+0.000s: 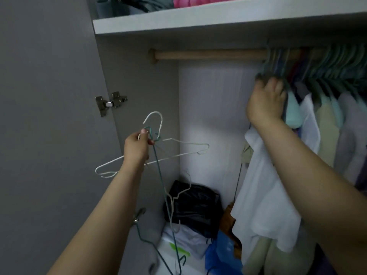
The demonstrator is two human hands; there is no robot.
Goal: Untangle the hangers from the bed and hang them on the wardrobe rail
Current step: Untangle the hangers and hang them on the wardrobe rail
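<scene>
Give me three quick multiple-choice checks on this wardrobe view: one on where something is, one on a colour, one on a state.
1. Where is the bare stretch of the wooden rail?
A. left of the hung clothes
B. right of the hung clothes
C. nowhere, the rail is full

2. What colour is the hanger whose hook stands above the left hand?
A. red
B. white
C. black

3. What is the right hand doing?
A. hanging loose at the side
B. holding a bag
C. pressing against the hung clothes

Answers: 1 A, the wood shows bare from its left end to the first hangers. 2 B, the white hanger is in that grip. 3 C, it rests against the garments below the rail.
</scene>
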